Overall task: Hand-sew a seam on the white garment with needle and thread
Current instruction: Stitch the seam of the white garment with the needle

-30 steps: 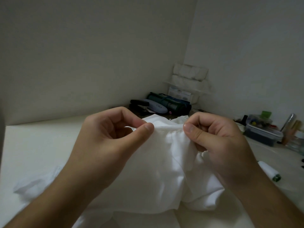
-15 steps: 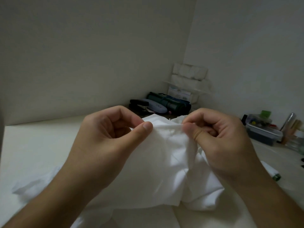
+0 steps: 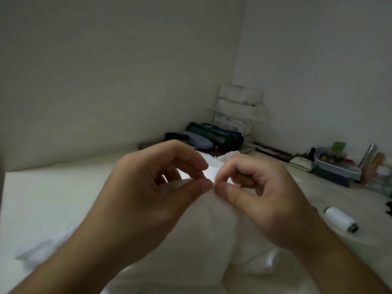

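- Plainly, the work is under way but far from provably finished: the white garment (image 3: 199,236) is bunched in the lower centre of the frame, lifted off the pale table (image 3: 42,198), with more of it trailing to the lower left.
- Left hand (image 3: 148,198), centre-left, pinches a fold of the cloth between thumb and forefinger; its other fingers are curled behind.
- Right hand (image 3: 261,194), centre-right, has thumb and forefinger closed together on the same fold, tips almost touching the left hand's. Whether it holds the needle I cannot tell; needle and thread are too fine and blurred to make out.
- No finished stitches show on the cloth, so how much of the seam is done cannot be read here.
- A spool of white thread (image 3: 339,219) lies on the table at the right edge, apart from both hands.
- My judgement: a stitch is being set or pulled at the pinched spot, and most of the seam, the knot and the trimming are probably left.
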Tool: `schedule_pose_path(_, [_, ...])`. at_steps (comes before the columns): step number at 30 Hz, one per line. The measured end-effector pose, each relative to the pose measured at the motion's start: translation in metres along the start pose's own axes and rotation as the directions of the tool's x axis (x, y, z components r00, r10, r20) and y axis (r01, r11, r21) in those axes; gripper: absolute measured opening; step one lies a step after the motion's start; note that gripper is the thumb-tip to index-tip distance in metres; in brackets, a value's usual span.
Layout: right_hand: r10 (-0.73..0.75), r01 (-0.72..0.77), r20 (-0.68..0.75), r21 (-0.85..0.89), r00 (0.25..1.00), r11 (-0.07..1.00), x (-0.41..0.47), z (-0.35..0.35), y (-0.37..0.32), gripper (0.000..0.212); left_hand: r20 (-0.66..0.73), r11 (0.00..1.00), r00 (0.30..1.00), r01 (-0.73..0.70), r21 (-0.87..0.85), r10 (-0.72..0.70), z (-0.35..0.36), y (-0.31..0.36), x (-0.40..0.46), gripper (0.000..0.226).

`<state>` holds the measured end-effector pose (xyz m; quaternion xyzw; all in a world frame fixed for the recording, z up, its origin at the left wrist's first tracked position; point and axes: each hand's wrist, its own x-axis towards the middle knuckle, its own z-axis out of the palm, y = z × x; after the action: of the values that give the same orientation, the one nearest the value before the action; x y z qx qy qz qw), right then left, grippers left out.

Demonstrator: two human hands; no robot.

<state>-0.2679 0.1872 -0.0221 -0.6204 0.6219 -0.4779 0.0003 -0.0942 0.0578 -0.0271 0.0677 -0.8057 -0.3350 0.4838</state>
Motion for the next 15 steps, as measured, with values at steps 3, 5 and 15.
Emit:
schedule_pose_path(3, [0.015, -0.013, -0.018, 0.102, 1.0, 0.995, 0.001, -0.003, 0.001, 0.009, -0.003, 1.0, 1.0, 0.014, 0.016, -0.014, -0.003, 0.0, 0.001, 0.017])
schedule_pose_path(5, [0.021, -0.025, 0.024, 0.164, 0.999, 0.986, -0.001, -0.004, -0.001, 0.01, -0.021, 1.0, 1.0, 0.022, -0.003, -0.022, -0.002, -0.001, 0.0, 0.014])
schedule_pose_path(15, [-0.02, 0.023, -0.029, 0.107, 0.999, 0.994, 0.001, -0.001, 0.0, 0.008, 0.01, 0.984, 0.989, 0.147, -0.104, -0.147, -0.003, -0.013, -0.009, 0.018])
